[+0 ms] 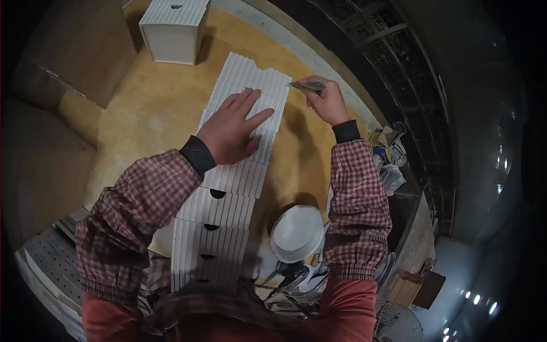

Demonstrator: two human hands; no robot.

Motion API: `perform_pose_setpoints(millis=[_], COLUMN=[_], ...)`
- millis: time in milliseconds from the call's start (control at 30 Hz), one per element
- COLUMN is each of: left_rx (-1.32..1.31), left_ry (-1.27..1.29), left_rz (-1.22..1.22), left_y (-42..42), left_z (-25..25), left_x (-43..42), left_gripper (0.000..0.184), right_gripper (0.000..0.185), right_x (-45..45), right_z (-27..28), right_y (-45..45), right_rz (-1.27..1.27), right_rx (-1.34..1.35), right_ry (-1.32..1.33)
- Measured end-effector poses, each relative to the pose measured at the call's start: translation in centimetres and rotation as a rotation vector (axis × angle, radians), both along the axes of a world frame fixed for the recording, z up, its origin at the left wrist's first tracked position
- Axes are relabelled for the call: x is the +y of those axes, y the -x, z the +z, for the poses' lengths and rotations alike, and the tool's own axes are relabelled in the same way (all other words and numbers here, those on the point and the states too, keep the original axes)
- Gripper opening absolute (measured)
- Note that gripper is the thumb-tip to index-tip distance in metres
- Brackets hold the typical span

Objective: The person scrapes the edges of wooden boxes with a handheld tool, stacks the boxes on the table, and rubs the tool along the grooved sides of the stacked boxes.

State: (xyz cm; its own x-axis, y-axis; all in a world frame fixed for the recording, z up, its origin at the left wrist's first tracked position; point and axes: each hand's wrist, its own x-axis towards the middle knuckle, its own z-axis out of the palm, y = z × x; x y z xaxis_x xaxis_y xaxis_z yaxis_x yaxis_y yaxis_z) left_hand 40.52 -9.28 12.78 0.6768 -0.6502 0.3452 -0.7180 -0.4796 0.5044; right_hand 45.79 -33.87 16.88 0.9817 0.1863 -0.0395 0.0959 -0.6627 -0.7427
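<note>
A long row of white ribbed boxes (225,206) lies down the middle of the table, their ribbed faces up and several showing dark half-round notches. My left hand (235,126) rests flat on the ribbed surface near the far part of the row, fingers spread, holding nothing. Beside the far right edge of the row, my right hand (330,104) is closed around a slim, greyish pointed tool (310,84). The tool's tip points left and is at or very near the edge of the far box; whether it touches I cannot tell. Its exact kind is unclear.
A separate white ribbed box (174,43) stands at the far left. Large cardboard boxes (43,165) line the left side. A white bowl (296,231) sits right of the row, with assorted tools near it. Packets (387,148) lie beyond my right forearm; a fan (399,322) stands lower right.
</note>
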Motion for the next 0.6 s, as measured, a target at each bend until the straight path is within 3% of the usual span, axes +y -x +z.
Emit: perform_pose_setpoints(millis=[133, 233, 367, 567, 600], left_rx=[0.003, 0.028, -0.063, 0.016, 0.138], left_ry=[0.104, 0.155, 0.173, 0.039, -0.118], left_rz=[0.003, 0.053, 0.050, 0.260, 0.256], left_y=[-0.8, -2.6, -4.8, -6.5, -7.0], left_z=[0.0, 0.0, -0.4, -0.5, 0.1], left_x=[0.0, -1.1, -4.5, -7.6, -7.7], left_gripper=[0.048, 0.033, 0.025, 0.026, 0.028], right_gripper=[0.013, 0.012, 0.012, 0.011, 0.011], right_x=[-0.4, -1.5, -1.6, -2.5, -2.6], right_z=[0.5, 0.0, -2.0, -4.2, -4.6], right_y=[-0.5, 0.7, 3.3, 7.3, 7.9], right_rz=[0.079, 0.033, -0.206, -0.333, -0.356], right_rx=[0.057, 0.186, 0.068, 0.069, 0.072], right_ry=[0.079, -0.099, -0.452, -0.533, -0.526])
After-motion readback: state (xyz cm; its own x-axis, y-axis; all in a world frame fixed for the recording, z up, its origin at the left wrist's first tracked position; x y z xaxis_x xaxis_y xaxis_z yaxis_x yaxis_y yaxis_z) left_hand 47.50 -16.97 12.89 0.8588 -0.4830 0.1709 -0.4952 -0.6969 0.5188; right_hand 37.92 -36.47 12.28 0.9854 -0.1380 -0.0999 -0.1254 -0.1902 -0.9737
